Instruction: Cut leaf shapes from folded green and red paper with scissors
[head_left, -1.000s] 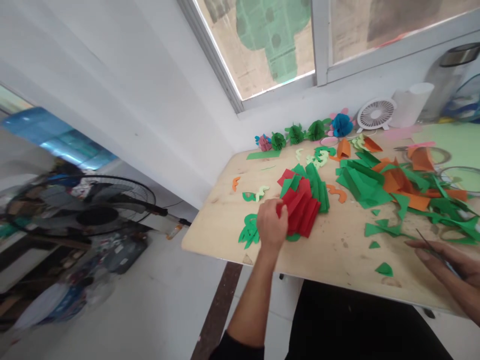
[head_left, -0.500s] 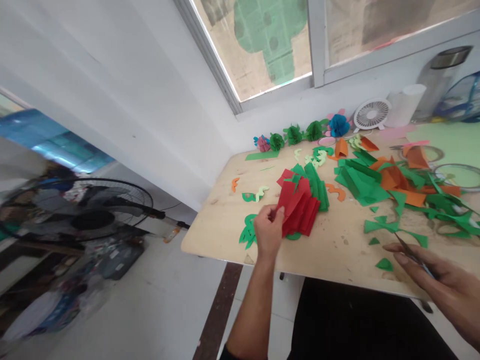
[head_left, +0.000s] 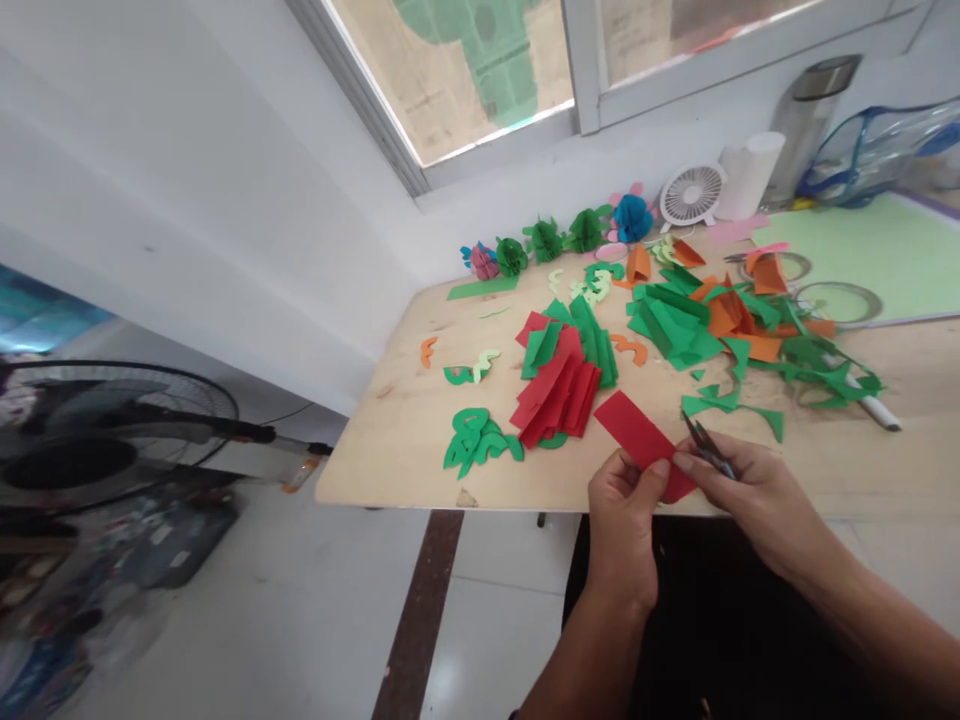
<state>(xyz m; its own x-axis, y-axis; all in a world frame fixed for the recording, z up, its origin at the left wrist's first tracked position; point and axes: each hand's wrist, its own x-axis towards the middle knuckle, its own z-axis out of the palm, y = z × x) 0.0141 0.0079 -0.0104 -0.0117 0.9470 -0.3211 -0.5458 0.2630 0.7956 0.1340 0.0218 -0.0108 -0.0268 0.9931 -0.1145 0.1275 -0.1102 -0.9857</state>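
Note:
Near the table's front edge, my left hand [head_left: 626, 510] pinches a folded strip of red paper [head_left: 636, 432] between thumb and fingers. My right hand [head_left: 742, 485] is closed around a pair of small scissors [head_left: 706, 445], whose blades point up and left. Its thumb and fingertip also touch the right end of the red strip. Left of the strip lies a fanned stack of red folded papers [head_left: 562, 392], partly over green folded papers [head_left: 596, 340]. Green cut-out shapes [head_left: 480, 440] are heaped farther left.
Green and orange paper scraps [head_left: 739, 310] spread over the right of the table [head_left: 390, 440], with a marker [head_left: 877, 412] among them. Along the wall stand paper flowers [head_left: 546, 240], a small white fan [head_left: 691, 196] and a steel-topped bottle [head_left: 814, 120]. A large floor fan [head_left: 112, 440] is at the left.
My left hand has moved right from the red stack with one red strip. My right hand, with the scissors, has come left to meet it. The view has shifted right.

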